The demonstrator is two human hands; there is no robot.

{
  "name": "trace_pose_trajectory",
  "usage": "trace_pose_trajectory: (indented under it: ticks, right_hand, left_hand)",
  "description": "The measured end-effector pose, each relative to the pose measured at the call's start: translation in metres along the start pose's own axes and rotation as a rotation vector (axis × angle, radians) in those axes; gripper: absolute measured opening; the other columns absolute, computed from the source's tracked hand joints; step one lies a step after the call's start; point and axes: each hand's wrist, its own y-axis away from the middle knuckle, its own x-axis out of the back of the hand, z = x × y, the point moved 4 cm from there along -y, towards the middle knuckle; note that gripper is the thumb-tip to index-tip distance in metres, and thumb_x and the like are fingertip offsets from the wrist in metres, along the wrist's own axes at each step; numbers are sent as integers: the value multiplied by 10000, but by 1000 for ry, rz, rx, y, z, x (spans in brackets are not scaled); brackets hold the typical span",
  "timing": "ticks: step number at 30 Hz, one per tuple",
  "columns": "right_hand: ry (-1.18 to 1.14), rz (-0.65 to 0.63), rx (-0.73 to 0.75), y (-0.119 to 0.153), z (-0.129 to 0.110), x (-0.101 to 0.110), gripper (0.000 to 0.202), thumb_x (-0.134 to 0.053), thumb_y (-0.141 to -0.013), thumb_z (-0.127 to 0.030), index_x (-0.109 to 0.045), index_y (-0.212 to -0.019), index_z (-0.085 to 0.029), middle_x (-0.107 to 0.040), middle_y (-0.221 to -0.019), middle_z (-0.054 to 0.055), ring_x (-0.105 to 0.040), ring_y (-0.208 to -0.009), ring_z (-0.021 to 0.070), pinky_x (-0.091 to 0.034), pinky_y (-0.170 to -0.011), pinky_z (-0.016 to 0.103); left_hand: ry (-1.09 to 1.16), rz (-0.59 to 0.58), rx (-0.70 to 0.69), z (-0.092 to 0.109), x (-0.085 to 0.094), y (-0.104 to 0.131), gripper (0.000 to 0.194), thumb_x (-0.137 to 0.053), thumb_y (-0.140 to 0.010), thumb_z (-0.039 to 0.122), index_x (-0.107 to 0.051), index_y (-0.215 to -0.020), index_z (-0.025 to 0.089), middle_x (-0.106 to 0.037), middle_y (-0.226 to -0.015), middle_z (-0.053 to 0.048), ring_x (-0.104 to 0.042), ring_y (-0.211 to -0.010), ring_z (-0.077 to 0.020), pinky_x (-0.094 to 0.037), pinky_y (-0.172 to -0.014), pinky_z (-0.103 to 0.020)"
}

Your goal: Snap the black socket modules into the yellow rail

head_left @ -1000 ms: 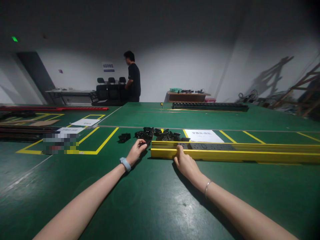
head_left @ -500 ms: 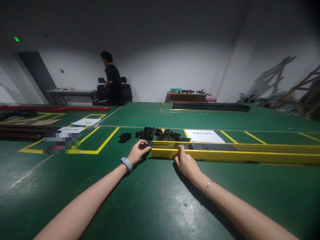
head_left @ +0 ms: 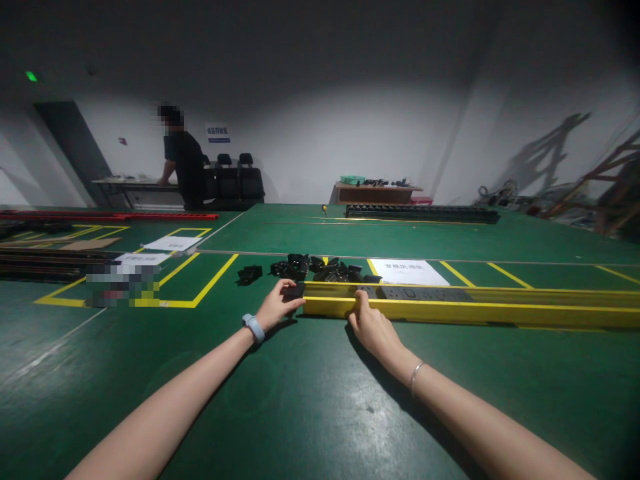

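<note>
A long yellow channel rail lies across the green table, with a row of dark grey socket modules seated inside it. My left hand pinches a small black module between thumb and fingers, right at the rail's left end. Part of that piece is hidden by the fingers. My right hand rests on the near wall of the rail, its index finger reaching over into the channel beside the modules and the other fingers curled outside.
Behind the rail lies a pile of black plastic parts and a white paper sign. Dark strips lie at the far edge. Dark rails are on the left. A person stands beyond the table near black chairs.
The black module in my left hand has turned more level and lines up with the rail's end. My right hand has stayed put. The person behind has moved left.
</note>
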Motion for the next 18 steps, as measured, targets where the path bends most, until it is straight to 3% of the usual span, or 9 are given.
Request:
trace_pose_trajectory:
  ticks: [3, 9, 18]
  right_hand:
    - [-4, 1, 1, 1, 0, 1, 388, -367, -930, -262, -251, -1284, -156, -660, -813, 96, -644, -722, 219, -369, -611, 267]
    - [-10, 4, 1, 1, 1, 0, 403, -373, -926, -264, -249, -1293, -153, -661, -820, 98, -649, -742, 227, -364, -614, 268]
    - [-15, -1, -2, 1, 0, -1, 408, -362, -926, -257, -248, -1302, -150, -660, -832, 102, -648, -755, 235, -376, -634, 277]
  left_hand:
    - [23, -29, -4, 2, 0, 1, 428, -657, -699, 330, -474, -1062, 195, -573, -1037, -44, -582, -916, -169, -456, -801, -298]
    - [-58, -13, -3, 6, 2, 1, 352, -553, -734, 267, -497, -1072, 189, -568, -1015, -32, -560, -832, -155, -437, -737, -270]
    - [-71, 1, -1, 2, 2, 1, 371, -578, -729, 313, -509, -1073, 192, -584, -1022, -38, -576, -857, -162, -448, -765, -284]
